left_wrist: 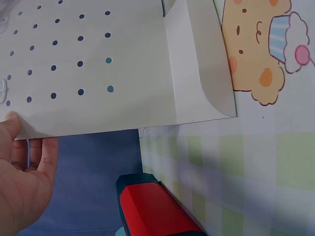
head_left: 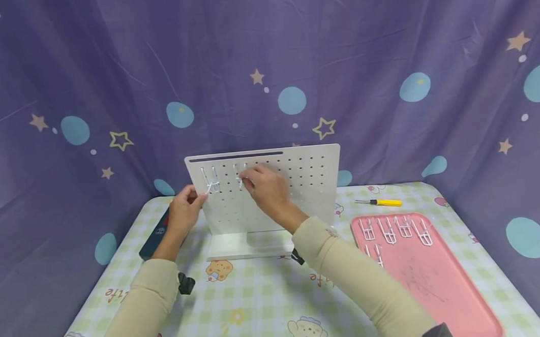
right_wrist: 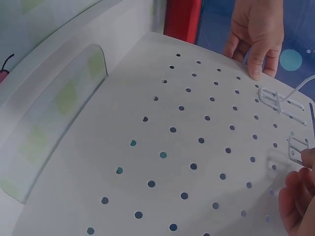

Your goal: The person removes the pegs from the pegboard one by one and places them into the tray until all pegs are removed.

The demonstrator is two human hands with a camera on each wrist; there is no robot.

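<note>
A white pegboard [head_left: 228, 211] stands upright on its base at the middle of the table. My left hand [head_left: 183, 212] grips its left edge, thumb on the front face and fingers behind, as the left wrist view also shows. Near the upper left corner, a white wire hook [head_left: 213, 187] hangs on the board. Just right of it, my right hand [head_left: 269, 190] pinches a second white wire hook [right_wrist: 294, 149] against the perforated face. The fingertips partly hide this second hook. In the right wrist view only part of the right hand shows.
A pink tray [head_left: 441, 287] at the right holds several white wire hooks [head_left: 387, 231]. Behind it lies a yellow-handled screwdriver [head_left: 388, 202]. A dark green and red case [head_left: 154, 239] sits left of the board. Patterned curtains [head_left: 227, 48] surround the table.
</note>
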